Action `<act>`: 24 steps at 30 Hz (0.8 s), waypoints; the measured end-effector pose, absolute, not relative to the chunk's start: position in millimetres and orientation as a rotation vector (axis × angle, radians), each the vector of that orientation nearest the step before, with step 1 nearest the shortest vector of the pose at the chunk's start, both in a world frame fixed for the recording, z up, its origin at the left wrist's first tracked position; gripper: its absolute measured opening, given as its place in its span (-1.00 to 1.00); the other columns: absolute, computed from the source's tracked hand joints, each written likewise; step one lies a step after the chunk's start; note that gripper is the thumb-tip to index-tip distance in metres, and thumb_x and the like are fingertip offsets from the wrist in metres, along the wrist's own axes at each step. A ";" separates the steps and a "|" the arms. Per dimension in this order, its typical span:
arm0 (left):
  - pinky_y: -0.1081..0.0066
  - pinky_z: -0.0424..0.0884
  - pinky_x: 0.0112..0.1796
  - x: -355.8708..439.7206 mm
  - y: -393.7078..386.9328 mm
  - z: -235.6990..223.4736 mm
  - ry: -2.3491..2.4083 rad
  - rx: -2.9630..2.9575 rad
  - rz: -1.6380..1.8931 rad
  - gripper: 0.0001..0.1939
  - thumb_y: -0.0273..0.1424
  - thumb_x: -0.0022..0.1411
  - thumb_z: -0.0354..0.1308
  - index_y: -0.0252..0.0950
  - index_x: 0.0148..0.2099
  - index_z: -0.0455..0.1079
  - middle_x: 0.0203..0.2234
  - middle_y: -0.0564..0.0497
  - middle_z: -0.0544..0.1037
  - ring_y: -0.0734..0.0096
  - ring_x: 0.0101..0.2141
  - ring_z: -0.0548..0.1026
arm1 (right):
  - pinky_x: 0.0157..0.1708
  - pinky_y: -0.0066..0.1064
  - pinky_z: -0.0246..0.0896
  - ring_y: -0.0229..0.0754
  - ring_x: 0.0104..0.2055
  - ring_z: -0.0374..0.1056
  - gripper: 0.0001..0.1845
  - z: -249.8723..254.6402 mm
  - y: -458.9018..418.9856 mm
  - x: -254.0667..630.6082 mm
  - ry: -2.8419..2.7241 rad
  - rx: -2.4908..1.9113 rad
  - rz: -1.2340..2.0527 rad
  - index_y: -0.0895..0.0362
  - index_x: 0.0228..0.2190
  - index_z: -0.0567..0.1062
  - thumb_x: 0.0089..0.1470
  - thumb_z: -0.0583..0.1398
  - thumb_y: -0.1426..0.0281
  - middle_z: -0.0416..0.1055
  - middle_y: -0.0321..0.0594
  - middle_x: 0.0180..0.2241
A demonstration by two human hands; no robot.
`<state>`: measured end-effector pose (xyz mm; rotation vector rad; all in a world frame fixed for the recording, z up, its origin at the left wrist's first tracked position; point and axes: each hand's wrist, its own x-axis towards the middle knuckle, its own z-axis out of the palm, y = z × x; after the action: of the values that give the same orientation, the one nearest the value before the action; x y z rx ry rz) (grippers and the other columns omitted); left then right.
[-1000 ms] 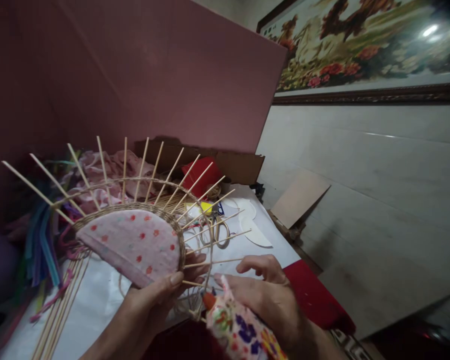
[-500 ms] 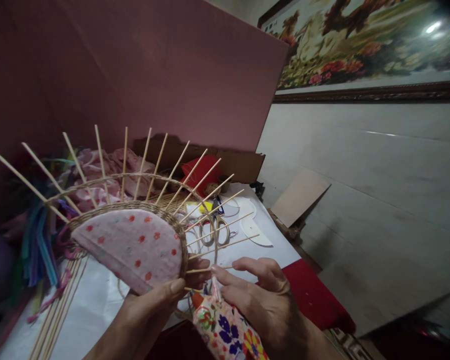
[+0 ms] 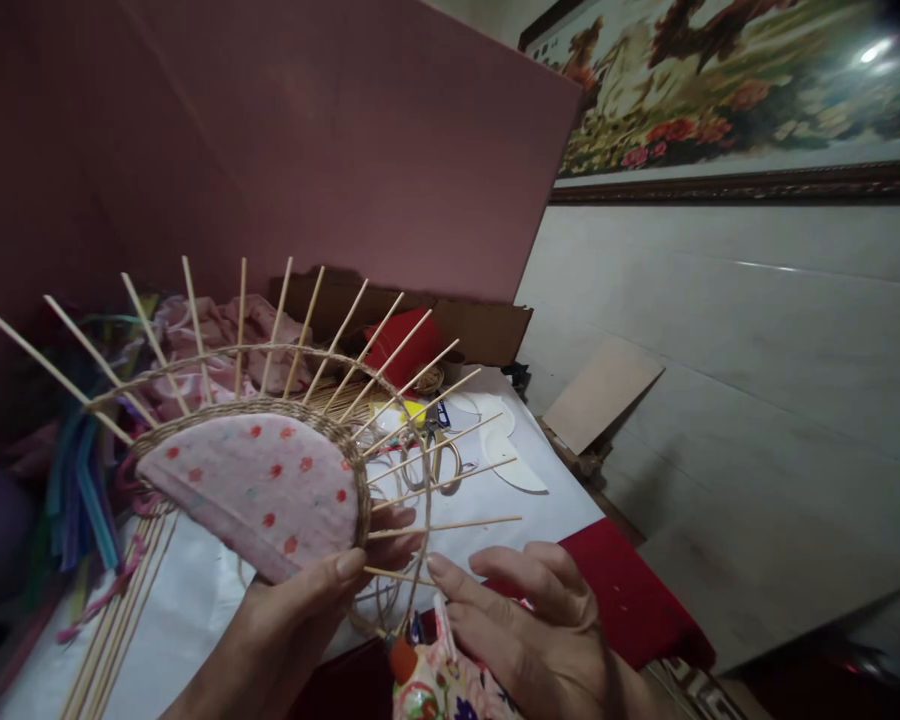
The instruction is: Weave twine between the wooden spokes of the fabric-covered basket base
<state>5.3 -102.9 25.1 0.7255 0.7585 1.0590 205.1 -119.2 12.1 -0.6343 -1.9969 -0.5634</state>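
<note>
My left hand [image 3: 292, 610] grips the lower right edge of a half-round woven piece [image 3: 255, 490], thumb on top and fingers behind. Its face is pink cloth with red dots, bordered by braided cord, and thin sticks [image 3: 403, 350] fan outward from the rim. Across the sticks runs an arc of twine [image 3: 426, 470], down to my right hand [image 3: 525, 620]. There the index fingertip touches the twine; the thumb is hidden. Just below those fingers shows a floral-patterned thing [image 3: 450, 690] with an orange tip, its kind unclear.
Scissors [image 3: 442, 465], white paper cutouts [image 3: 514, 460] and loose sticks [image 3: 112, 620] lie on the white table cover [image 3: 195, 590]. Coloured strips [image 3: 82, 490] and pink cloth [image 3: 225, 330] are heaped at left. A red cloth [image 3: 622, 590] covers the right edge; a cardboard strip [image 3: 487, 330] stands behind.
The woven piece first moves slightly up and left, then settles back a little. My right hand shifts down with its fingers farther from the sticks, and the floral thing drops lower in view.
</note>
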 end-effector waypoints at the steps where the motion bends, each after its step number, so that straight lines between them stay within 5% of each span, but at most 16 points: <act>1: 0.27 0.21 0.03 5.0 -102.6 25.2 0.755 0.735 1.055 -0.71 -0.41 0.10 0.06 -0.33 -0.19 0.56 -0.14 -0.11 0.58 0.08 -0.03 0.41 | -0.16 -0.37 0.07 -0.23 -0.17 0.35 -0.76 12.8 -119.9 205.1 -2.013 -0.652 -0.556 0.12 -0.35 0.45 0.14 -0.01 0.42 0.46 -0.28 -0.09; 9: 0.24 0.35 -0.08 4.7 -102.5 25.8 0.752 0.712 1.025 -0.71 -0.40 0.08 0.10 -0.28 -0.15 0.54 -0.16 -0.08 0.60 0.04 -0.07 0.45 | -0.15 -0.33 0.07 -0.14 -0.12 0.34 -0.68 7.9 -116.0 205.6 -2.079 -0.679 -0.513 0.18 -0.26 0.45 0.16 -0.01 0.27 0.44 -0.15 -0.07; 15: 0.19 0.25 0.03 3.4 -100.7 20.8 0.693 0.761 1.078 -0.73 -0.37 0.04 0.15 -0.31 -0.21 0.55 -0.17 -0.10 0.60 0.01 -0.02 0.41 | -0.17 -0.27 0.09 -0.10 -0.15 0.35 -0.70 5.8 -115.7 203.2 -2.073 -0.710 -0.428 0.18 -0.21 0.43 0.15 0.00 0.30 0.46 -0.13 -0.10; 24: 0.22 0.32 -0.03 5.4 -102.7 22.1 0.734 0.769 1.123 -0.73 -0.38 -0.01 0.20 -0.30 -0.20 0.55 -0.20 -0.12 0.61 0.01 -0.11 0.48 | -0.40 -0.38 0.26 -0.16 -0.34 0.36 -0.77 13.5 -116.1 204.7 -1.820 -0.893 -0.093 0.09 -0.19 0.41 0.11 0.08 0.34 0.41 -0.21 -0.41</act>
<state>5.4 -102.7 22.1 0.7694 0.7336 1.1230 204.7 -116.1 13.5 -0.8927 -1.8195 -0.0931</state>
